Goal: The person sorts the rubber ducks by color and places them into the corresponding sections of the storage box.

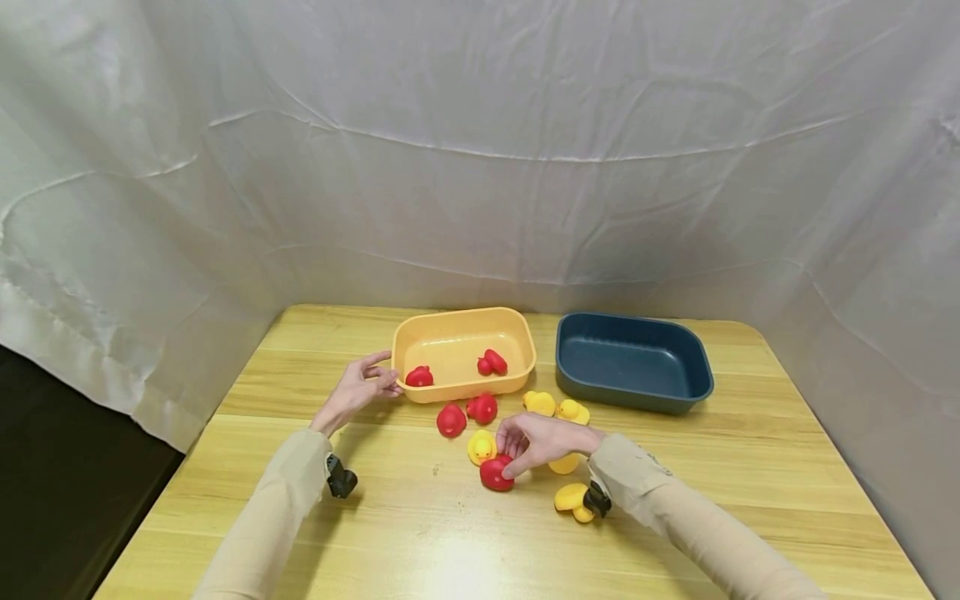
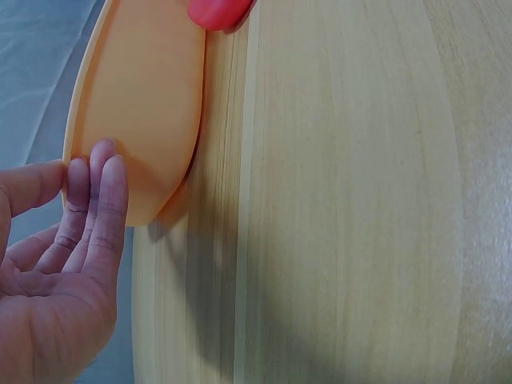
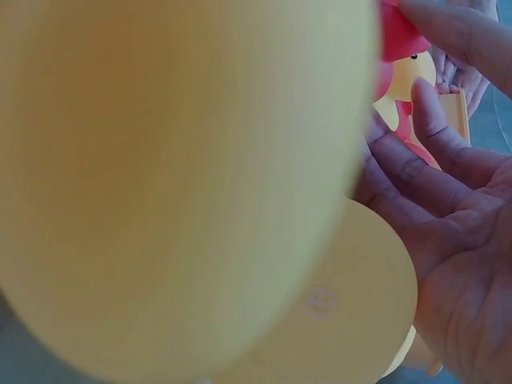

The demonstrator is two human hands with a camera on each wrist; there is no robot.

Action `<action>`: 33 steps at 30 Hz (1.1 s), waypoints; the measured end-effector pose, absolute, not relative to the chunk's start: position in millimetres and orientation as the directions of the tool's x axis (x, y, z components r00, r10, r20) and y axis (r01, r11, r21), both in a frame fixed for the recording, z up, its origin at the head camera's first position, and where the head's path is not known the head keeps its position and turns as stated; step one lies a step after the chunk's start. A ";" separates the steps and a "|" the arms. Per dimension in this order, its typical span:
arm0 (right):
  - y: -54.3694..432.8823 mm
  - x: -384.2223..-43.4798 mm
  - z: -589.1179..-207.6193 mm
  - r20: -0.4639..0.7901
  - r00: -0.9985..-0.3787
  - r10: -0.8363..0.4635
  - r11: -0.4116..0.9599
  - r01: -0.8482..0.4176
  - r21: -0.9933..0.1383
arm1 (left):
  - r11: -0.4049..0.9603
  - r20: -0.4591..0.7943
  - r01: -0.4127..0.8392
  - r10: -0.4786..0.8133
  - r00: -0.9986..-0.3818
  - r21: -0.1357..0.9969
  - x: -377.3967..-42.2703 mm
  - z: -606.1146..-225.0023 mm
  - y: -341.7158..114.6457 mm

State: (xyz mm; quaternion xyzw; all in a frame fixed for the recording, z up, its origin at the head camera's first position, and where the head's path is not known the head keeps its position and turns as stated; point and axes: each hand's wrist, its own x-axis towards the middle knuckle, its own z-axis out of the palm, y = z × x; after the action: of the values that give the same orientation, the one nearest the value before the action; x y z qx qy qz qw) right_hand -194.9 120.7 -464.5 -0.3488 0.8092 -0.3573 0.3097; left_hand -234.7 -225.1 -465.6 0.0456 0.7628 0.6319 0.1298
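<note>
At the left end of the orange basin (image 1: 456, 392), my left hand (image 1: 360, 390) holds the rim. The left wrist view shows the thumb at the rim and the fingers (image 2: 104, 216) lying against the wall. My right hand (image 1: 546, 440) reaches over the table with thumb and fingers around a red rubber duck (image 1: 495, 475). In the right wrist view the thumb (image 3: 472, 36) lies on that duck, while a large yellow shape hides much of the rest. A yellow rubber duck (image 1: 482, 448) sits just beyond it. Two red ducks (image 1: 452, 421) stand in front of the basin.
Inside the orange basin lie two more red ducks, one at the left (image 1: 419, 377) and one at the right. A dark blue basin (image 1: 637, 398) stands to its right. Several yellow ducks (image 1: 538, 403) surround my right hand and wrist. A pale curtain (image 1: 555, 208) hangs behind the wooden table (image 1: 405, 525).
</note>
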 end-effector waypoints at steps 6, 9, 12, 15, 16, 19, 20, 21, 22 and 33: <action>120.0 -194.7 -462.9 -0.253 -0.565 -0.786 0.502 -0.342 -0.795 | 0.197 -0.138 -0.092 0.232 -0.963 0.976 -234.7 -465.3 -225.0; 119.8 -194.6 -461.9 -0.250 -0.565 -0.786 0.499 -0.343 -0.796 | 0.199 -0.136 -0.090 0.231 -0.963 0.976 -234.7 -464.9 -225.1; 120.2 -194.6 -460.8 -0.244 -0.566 -0.788 0.494 -0.343 -0.799 | 0.202 -0.134 -0.087 0.232 -0.964 0.976 -234.8 -464.7 -225.2; 121.3 -194.9 -459.4 -0.242 -0.567 -0.788 0.491 -0.341 -0.802 | 0.203 -0.133 -0.085 0.232 -0.964 0.975 -235.1 -465.0 -225.3; 121.8 -195.1 -458.9 -0.242 -0.568 -0.787 0.491 -0.338 -0.803 | 0.203 -0.133 -0.086 0.233 -0.963 0.975 -235.2 -465.1 -225.3; 123.2 -195.8 -457.2 -0.241 -0.571 -0.785 0.491 -0.336 -0.803 | 0.202 -0.133 -0.085 0.234 -0.963 0.976 -235.3 -465.4 -225.4; 123.6 -196.1 -456.6 -0.241 -0.572 -0.784 0.491 -0.334 -0.804 | 0.202 -0.132 -0.085 0.234 -0.963 0.976 -235.3 -465.4 -225.4; 124.0 -196.5 -455.9 -0.243 -0.574 -0.782 0.491 -0.329 -0.806 | 0.202 -0.132 -0.085 0.234 -0.963 0.976 -235.2 -465.3 -225.4; 124.3 -196.9 -455.3 -0.243 -0.575 -0.781 0.490 -0.324 -0.809 | 0.203 -0.132 -0.084 0.233 -0.963 0.976 -235.1 -465.2 -225.3; 128.8 -202.8 -455.6 -0.196 -0.599 -0.777 0.415 -0.253 -0.874 | 0.208 -0.136 -0.087 0.233 -0.963 0.974 -235.0 -465.5 -224.8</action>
State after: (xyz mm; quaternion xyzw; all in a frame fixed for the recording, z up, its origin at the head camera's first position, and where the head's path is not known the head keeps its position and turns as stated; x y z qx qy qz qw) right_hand -202.8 128.8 -455.6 -0.3284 0.7841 -0.4296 0.3047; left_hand -235.0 -224.8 -465.5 0.0476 0.7666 0.6275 0.1274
